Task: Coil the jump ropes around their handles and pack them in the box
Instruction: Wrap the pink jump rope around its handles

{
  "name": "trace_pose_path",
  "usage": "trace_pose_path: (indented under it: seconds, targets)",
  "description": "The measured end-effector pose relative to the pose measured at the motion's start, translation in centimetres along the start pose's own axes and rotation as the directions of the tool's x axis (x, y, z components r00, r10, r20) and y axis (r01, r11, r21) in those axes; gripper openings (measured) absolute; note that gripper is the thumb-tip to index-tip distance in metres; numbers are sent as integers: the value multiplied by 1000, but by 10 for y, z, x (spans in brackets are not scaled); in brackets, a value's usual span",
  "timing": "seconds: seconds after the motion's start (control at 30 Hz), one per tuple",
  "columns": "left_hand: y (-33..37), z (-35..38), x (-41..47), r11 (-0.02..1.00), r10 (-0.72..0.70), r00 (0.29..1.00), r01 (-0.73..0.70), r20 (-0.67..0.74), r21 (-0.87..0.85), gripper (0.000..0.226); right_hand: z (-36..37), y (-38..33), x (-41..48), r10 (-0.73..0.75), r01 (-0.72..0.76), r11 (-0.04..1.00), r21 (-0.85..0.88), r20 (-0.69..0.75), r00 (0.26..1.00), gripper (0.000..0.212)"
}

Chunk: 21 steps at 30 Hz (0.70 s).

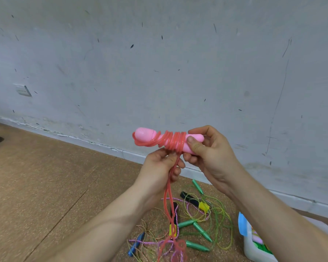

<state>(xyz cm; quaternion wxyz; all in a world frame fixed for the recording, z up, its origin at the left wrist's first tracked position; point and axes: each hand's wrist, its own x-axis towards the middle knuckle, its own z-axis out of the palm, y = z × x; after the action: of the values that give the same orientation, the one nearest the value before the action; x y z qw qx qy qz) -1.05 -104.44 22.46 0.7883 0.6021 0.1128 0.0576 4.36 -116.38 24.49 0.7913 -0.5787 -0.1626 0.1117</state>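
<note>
Item: pink handles (146, 136), held level in the air, with red rope (173, 141) coiled round their middle. We pinch their right end with our right hand (208, 154), thumb in front, fingers curled behind. Just below the handles our left hand (159, 167) curls round the loose strands (167, 197), which hang to the floor (45, 186). Well below the handles, in one tangle: green handles (201, 230) with yellow-green cord (222, 220), black handles (187, 196), a blue handle (138, 242). Below and right of the handles: a white box (254, 250), partly behind our right forearm, with coloured ropes inside. Behind the handles: a scuffed wall (159, 63)
</note>
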Motion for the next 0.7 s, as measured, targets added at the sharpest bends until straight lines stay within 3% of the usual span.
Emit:
trace_pose_path:
  seconds: [0.1, 0.17, 0.33, 0.4, 0.47, 0.5, 0.53, 0.57, 0.6, 0.67, 0.7]
  targets:
    - [1, 0, 0, 999, 4, 1000, -4, -4, 51, 17, 2, 7, 2, -63, 56, 993, -102, -75, 995, 10]
    - [0, -1, 0, 994, 8, 1000, -9, 7, 109, 20, 2, 12, 4, -151, 112, 953, -283, -122, 981, 11]
    - [6, -2, -7, 851, 46, 996, -77, 72, 519, 23, 2, 17, 9, -336, 252, 827, -503, -82, 938, 21]
    - [10, -4, -13, 645, 137, 983, -181, 120, 742, 21, 0, 17, 12, -388, 286, 772, -567, -65, 920, 22]
    - [9, -11, -15, 210, 342, 912, -307, 225, 928, 22, 1, 17, 12, -417, 310, 738, -599, -43, 908, 20]
    - [10, -14, -14, 40, 422, 862, -325, 279, 945, 22, 2, 18, 11, -444, 342, 694, -633, -3, 896, 17]
    - [11, -16, -13, -42, 461, 830, -332, 314, 942, 23, 3, 17, 10, -477, 383, 630, -675, 53, 877, 15]
    - [13, -17, -11, -74, 476, 814, -339, 332, 938, 24, 4, 18, 10, -502, 420, 571, -705, 105, 859, 13]
    - [15, -18, -9, -39, 480, 815, -349, 324, 936, 25, 4, 18, 10, -514, 445, 531, -720, 144, 846, 12]
    - [19, -18, -9, 152, 446, 865, -327, 231, 933, 24, 4, 18, 10, -498, 461, 496, -735, 194, 845, 10]
    - [20, -18, -11, 201, 423, 882, -313, 206, 928, 23, 4, 18, 11, -481, 455, 489, -744, 206, 852, 10]
